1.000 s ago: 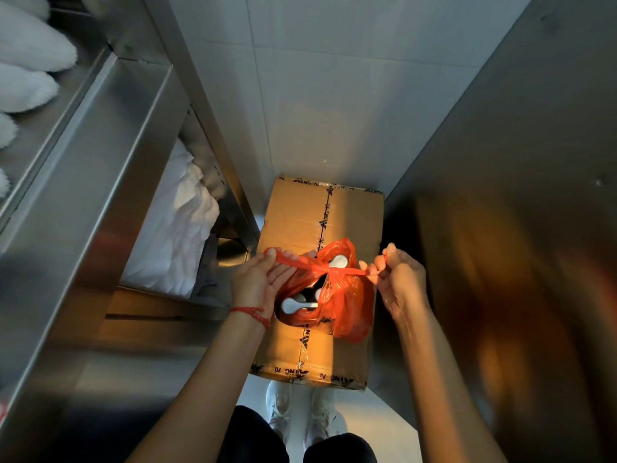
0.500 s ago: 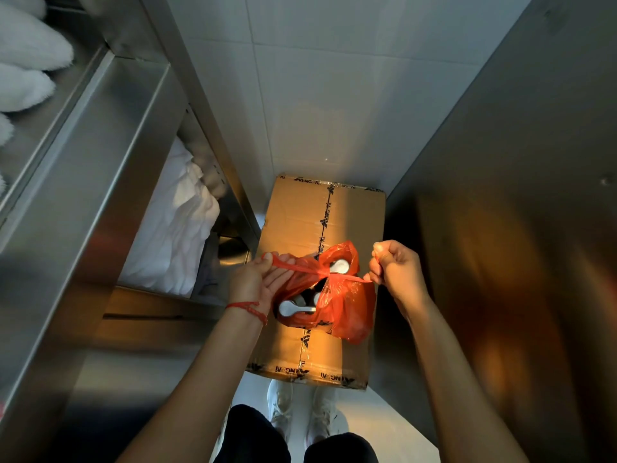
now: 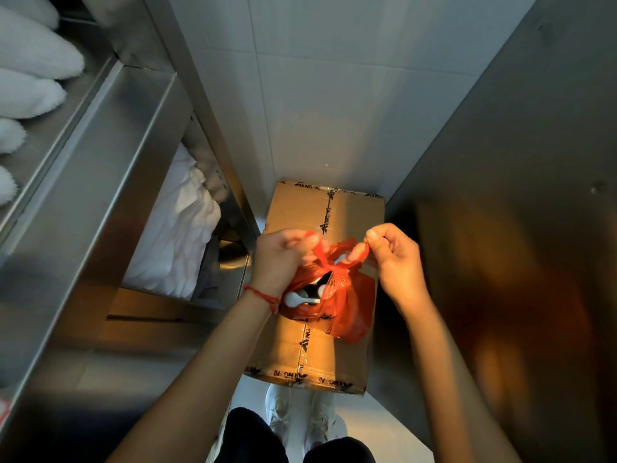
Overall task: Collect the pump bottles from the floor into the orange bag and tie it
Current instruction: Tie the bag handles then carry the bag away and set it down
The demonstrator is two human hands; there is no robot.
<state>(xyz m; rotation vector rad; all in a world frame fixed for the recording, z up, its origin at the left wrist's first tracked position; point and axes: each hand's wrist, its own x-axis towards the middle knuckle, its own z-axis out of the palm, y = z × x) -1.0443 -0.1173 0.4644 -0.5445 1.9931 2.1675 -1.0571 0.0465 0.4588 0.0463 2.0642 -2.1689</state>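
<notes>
An orange plastic bag (image 3: 347,302) hangs just above a taped cardboard box (image 3: 320,355). White pump heads of the bottles (image 3: 300,299) show through the bag's side opening. The two bag handles cross in a knot above the opening. My left hand (image 3: 280,259) pinches the left handle and my right hand (image 3: 394,259) pinches the right handle, both raised a little above the knot. How many bottles lie inside is hidden by the plastic.
A steel shelf unit (image 3: 100,162) with white towels (image 3: 173,235) stands on the left. A steel cabinet wall (image 3: 517,228) closes the right side. White tiles rise behind the box. My white shoes (image 3: 300,416) stand on the floor below the box.
The handles were pulled out sideways and taut; now both hands have risen and come closer together, with the handle ends looped above the knot.
</notes>
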